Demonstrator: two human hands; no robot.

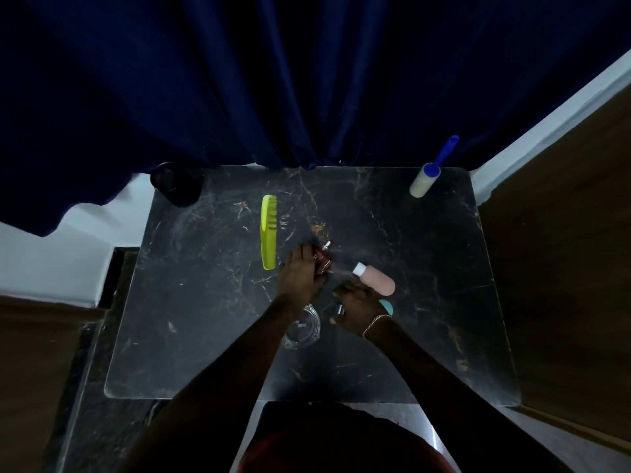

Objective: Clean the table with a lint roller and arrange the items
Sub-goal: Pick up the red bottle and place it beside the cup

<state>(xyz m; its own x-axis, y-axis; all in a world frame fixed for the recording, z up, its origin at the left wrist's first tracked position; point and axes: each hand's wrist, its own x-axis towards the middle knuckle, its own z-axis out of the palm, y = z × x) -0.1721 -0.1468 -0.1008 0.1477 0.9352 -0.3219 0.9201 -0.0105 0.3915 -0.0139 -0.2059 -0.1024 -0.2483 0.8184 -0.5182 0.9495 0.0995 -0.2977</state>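
A blue-handled lint roller (425,180) lies at the back right corner of the black marble table (205,302). My left hand (297,276) grips a small red perfume bottle (323,260) near the table's middle, and its bare sprayer points away from me. My right hand (356,310) is curled just right of it, with a small silver cap (340,309) at its thumb. A pink bottle with a white cap (377,280) lies beyond my right hand. A teal object (387,307) is partly hidden behind that hand. A yellow-green comb (268,232) lies left of the perfume.
A clear glass ashtray (305,331) sits under my left forearm. A black cup (177,186) stands at the back left corner. A dark blue curtain (307,80) hangs behind the table. Wooden furniture (563,250) borders the right side.
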